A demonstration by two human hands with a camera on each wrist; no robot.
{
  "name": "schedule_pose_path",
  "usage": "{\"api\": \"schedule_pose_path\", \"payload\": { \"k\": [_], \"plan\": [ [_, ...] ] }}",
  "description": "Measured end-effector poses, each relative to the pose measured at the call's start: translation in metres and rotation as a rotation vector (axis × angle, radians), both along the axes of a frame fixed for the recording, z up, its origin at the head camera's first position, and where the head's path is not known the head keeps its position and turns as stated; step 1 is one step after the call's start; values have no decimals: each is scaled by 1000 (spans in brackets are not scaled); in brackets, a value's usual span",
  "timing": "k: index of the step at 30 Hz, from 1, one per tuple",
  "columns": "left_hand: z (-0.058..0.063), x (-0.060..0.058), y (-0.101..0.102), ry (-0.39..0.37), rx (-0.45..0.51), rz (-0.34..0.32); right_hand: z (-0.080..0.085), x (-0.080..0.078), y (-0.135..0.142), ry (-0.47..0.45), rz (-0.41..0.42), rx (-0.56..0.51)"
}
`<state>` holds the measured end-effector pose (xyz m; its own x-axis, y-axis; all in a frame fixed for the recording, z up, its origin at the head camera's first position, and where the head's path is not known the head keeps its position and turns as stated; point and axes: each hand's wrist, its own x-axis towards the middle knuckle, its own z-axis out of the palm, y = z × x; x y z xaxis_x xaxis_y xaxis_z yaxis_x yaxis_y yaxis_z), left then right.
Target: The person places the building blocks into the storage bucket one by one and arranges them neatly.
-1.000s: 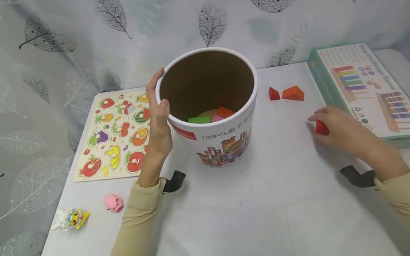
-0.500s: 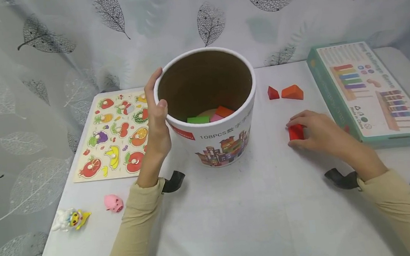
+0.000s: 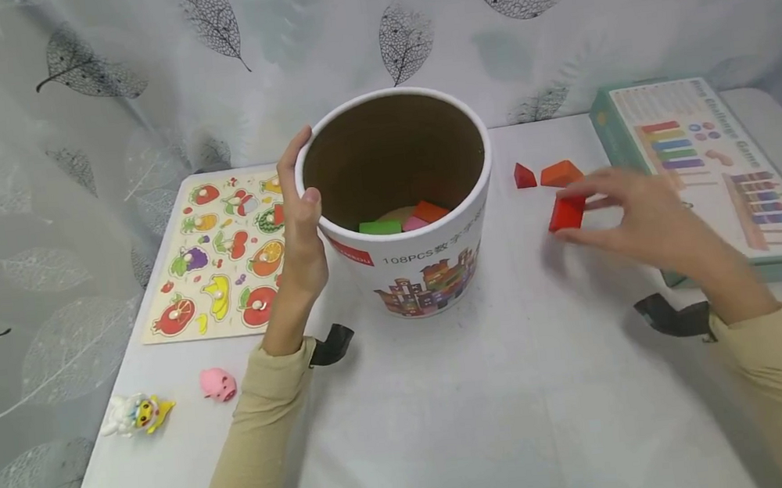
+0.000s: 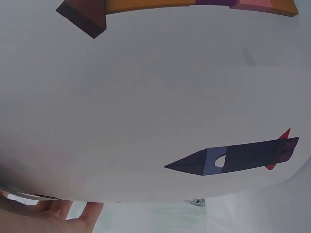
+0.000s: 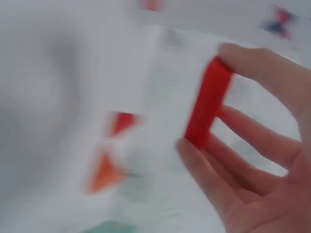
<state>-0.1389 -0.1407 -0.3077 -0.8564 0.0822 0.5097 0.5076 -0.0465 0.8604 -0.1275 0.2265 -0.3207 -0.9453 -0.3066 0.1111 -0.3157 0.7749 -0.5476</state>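
Observation:
My left hand [image 3: 304,237] grips the rim of a big white bucket [image 3: 428,264] from its left side, thumb at the edge. Inside lie a green block [image 3: 380,228], a pink block [image 3: 414,224] and an orange block [image 3: 430,210]. Between thumb and fingers, my right hand [image 3: 649,211] pinches a red block [image 5: 209,104], raised over the table to the right of the bucket. Just beyond that hand rest a small red wedge-shaped block [image 3: 524,176] and an orange block [image 3: 560,173]. Bucket prints fill most of the left wrist view.
A teal and white game box [image 3: 723,165] lies at the right, partly behind my right hand. To the left are a fruit peg puzzle [image 3: 212,261], a pink pig toy [image 3: 218,385] and a yellow-and-white figure [image 3: 140,414]. A leaf-patterned curtain [image 3: 343,36] hangs behind.
My right hand came left from beside the game box, then rose off the table and moved farther back with the red block. My left hand and the bucket stayed put.

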Motion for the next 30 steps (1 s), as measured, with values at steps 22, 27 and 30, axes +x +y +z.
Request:
{"api": "schedule_pose_path", "payload": {
  "k": [22,27,30],
  "plan": [
    [-1,1,2,-9,-57,38,96,-16,-111,428,368,-493],
    [-1,1,2,-10,-54,41,90,-22,-106,428,412,-494],
    [0,1,1,-8,-48,47,89,-26,-96,419,377,-503]
  ]
}}
